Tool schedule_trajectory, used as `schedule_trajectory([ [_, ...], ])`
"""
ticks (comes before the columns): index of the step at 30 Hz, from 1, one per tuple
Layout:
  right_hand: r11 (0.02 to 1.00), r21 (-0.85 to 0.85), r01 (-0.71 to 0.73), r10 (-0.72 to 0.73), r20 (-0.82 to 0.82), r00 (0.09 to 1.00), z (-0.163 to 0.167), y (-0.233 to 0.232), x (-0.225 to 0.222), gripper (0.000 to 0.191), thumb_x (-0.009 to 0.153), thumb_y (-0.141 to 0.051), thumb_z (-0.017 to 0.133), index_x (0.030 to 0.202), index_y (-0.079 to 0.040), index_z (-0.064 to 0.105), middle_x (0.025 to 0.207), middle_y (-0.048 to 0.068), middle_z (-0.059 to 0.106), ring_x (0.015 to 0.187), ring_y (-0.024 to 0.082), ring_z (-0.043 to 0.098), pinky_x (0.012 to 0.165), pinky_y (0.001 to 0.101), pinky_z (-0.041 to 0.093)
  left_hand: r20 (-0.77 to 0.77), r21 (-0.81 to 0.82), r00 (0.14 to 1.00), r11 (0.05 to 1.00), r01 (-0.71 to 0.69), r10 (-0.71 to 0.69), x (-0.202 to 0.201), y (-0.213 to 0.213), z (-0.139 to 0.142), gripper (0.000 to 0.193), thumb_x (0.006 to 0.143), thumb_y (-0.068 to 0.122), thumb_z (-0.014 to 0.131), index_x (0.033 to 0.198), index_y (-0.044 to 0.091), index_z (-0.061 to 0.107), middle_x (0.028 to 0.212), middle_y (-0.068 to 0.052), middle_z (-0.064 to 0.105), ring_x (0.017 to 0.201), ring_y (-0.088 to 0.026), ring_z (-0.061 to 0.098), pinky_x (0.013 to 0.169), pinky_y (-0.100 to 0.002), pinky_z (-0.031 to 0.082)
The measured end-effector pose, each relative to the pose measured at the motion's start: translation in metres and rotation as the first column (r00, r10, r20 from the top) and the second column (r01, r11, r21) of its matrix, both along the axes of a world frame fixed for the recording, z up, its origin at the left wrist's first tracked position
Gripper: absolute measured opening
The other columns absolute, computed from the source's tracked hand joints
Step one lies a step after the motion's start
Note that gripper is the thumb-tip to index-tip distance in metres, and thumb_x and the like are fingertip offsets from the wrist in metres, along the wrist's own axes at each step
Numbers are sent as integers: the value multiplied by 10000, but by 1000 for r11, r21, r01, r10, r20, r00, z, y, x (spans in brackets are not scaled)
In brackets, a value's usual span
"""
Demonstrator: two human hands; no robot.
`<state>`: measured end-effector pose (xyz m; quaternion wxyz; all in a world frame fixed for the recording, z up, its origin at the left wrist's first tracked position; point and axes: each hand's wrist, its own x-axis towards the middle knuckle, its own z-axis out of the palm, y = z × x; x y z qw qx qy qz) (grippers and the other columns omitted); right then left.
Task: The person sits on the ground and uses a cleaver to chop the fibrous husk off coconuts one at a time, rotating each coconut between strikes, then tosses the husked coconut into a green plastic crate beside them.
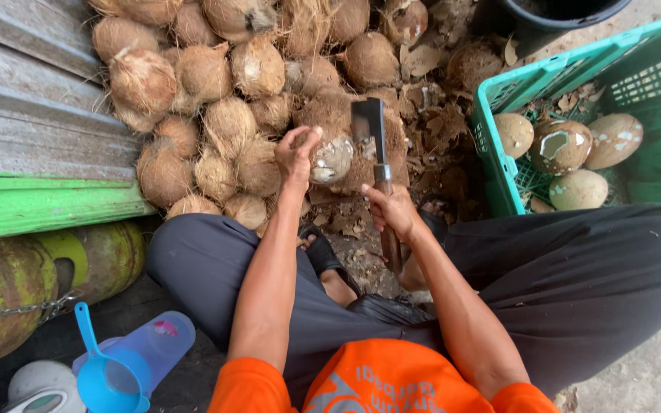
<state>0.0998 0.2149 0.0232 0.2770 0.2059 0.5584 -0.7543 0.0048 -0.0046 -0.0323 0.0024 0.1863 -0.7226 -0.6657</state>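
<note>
Orange shirt [392,382] lowest in view, the seated person's left hand [296,157] grips a half-husked coconut [332,159] while the right hand [394,210] clamps a cleaver [370,134] just beside it at twelve o'clock (four peeled coconuts [568,157] fill the green crate [499,183] at two o'clock, many husked coconuts [208,84] remain piled at eleven).

Left hand [297,155] gripping coconut [332,159], right hand [393,210] holding cleaver [370,130], green crate [499,164] beside

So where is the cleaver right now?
In the head view, the cleaver is at centre, held upright in the right hand, its blade beside the coconut that the left hand steadies before the pile.
</note>
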Motion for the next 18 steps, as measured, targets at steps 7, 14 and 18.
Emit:
schedule_trajectory([
  [7,790,609,-64,317,-316,894,2,-1,-3,284,960,-299,709,747,-161,581,508,19,524,428,104,471,401,293,381,134,-402,988,907,125,-77,-3,17,-5,663,891,621,539,1335,145,664,1427,-135,610,1225,-282,619,912,-419,547],
  [14,935,320,153,-4,-422,907,0,10,4,426,1003,-340,678,675,-110,532,555,13,531,444,91,475,390,305,375,170,-552,985,831,71,29,-7,28,-6,583,897,652,536,1195,190,729,1158,-74,749,875,-219,708,660,-373,550],
  [18,820,570,-49,200,-205,958,-3,2,5,418,979,-296,702,666,-78,530,557,22,528,476,97,456,441,303,369,154,-548,987,835,47,46,-8,25,-3,512,876,601,584,1117,181,750,1113,-72,731,777,-212,705,577,-377,542],
])
